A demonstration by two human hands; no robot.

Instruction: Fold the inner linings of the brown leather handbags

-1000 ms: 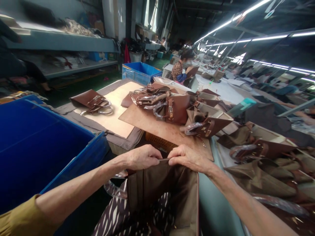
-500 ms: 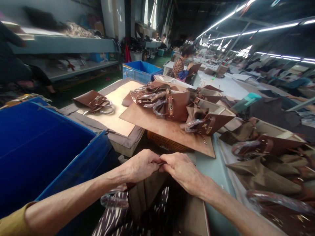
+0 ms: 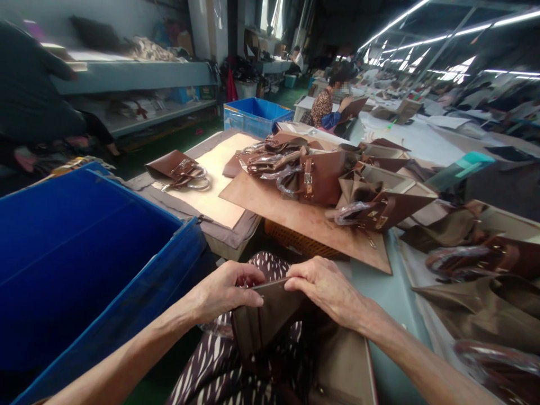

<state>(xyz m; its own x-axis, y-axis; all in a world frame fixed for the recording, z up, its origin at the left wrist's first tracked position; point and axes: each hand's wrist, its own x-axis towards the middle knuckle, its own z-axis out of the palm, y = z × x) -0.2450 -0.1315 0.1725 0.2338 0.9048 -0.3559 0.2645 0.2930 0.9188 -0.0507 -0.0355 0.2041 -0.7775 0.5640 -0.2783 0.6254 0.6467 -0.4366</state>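
On my lap, over dark patterned cloth, rests a handbag [image 3: 270, 315] with its olive-brown lining showing and its mouth edge upright. My left hand [image 3: 225, 292] is around the left part of that edge, thumb on the near side and fingers curled behind. At the edge's right part, my right hand [image 3: 323, 287] pinches it between thumb and fingers. A plastic-wrapped handle [image 3: 217, 327] shows below my left hand. The bag's open panel [image 3: 346, 368] spreads to the right; its lower parts are in shadow.
Several brown handbags [image 3: 323, 177] lie on a brown board [image 3: 270, 208] ahead, and more bags [image 3: 468, 298] crowd the right-hand table. A large blue bin [image 3: 84, 236] stands at left. One handbag [image 3: 175, 169] sits on a pale sheet [image 3: 223, 197]. A co-worker [image 3: 327, 107] sits beyond.
My hands were together on the bag's edge; now they are apart, baring a stretch of the edge between them. The view has shifted slightly left.
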